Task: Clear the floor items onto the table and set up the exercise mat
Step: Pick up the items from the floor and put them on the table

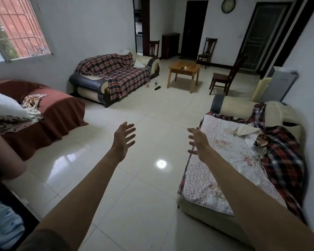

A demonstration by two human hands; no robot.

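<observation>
both left hand (124,137) and right hand (198,142) spread, holding nothing.

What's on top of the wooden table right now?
On the wooden table lie a small dark object and a small pale object, too small to identify. Nothing on the tabletop is hidden.

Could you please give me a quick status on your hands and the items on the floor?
Left hand and right hand open, holding nothing. Two bottles and a dark item on floor by plaid sofa, untouched. Wooden table beyond. Path open.
</observation>
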